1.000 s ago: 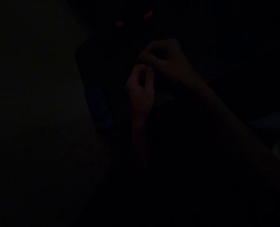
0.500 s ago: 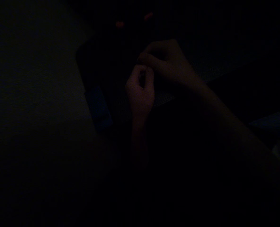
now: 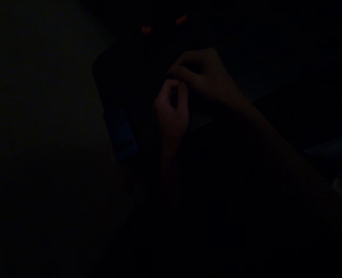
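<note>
The view is very dark. My left hand (image 3: pixel 172 110) is closed, its thumb and forefinger pinched together. Just above it and to the right, my right hand (image 3: pixel 205 75) is closed too, thumb and fingertips drawn together close to the left hand's fingertips. Whatever lies between the fingers is too small and dark to make out. Both hands are over a dark surface (image 3: pixel 124 77) with a rounded corner. Left of them, a blue flat rectangular object (image 3: pixel 120 133) lies at that surface's edge.
Two small orange-red pieces, one on the left (image 3: pixel 146 30) and one on the right (image 3: pixel 181 19), lie beyond the hands. A paler floor area (image 3: pixel 43 88) stretches along the left. Something bluish (image 3: pixel 332 144) shows at the right edge.
Both hands keep the same place and the same pinched pose. The picture is slightly darker; nothing else visibly differs.
</note>
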{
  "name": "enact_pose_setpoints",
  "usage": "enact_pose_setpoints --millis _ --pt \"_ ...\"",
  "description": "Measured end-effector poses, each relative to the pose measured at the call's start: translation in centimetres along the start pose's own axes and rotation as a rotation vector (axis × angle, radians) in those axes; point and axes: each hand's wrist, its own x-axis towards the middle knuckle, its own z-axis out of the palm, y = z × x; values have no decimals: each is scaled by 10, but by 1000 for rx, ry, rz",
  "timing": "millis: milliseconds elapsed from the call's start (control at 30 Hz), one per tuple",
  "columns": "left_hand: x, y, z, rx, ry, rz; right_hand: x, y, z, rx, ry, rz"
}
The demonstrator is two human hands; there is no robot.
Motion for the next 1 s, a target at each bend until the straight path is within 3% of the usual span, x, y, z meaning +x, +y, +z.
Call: enact_pose_setpoints --millis 400,667,1000 --pt "0 -1 0 -6 -7 -40 0 2 0 -19 -4 -20" --pt "0 -1 0 6 0 31 2 0 0 -25 -1 10" --pt "0 -1 0 15 0 5 2 1 1 -18 13 -12"
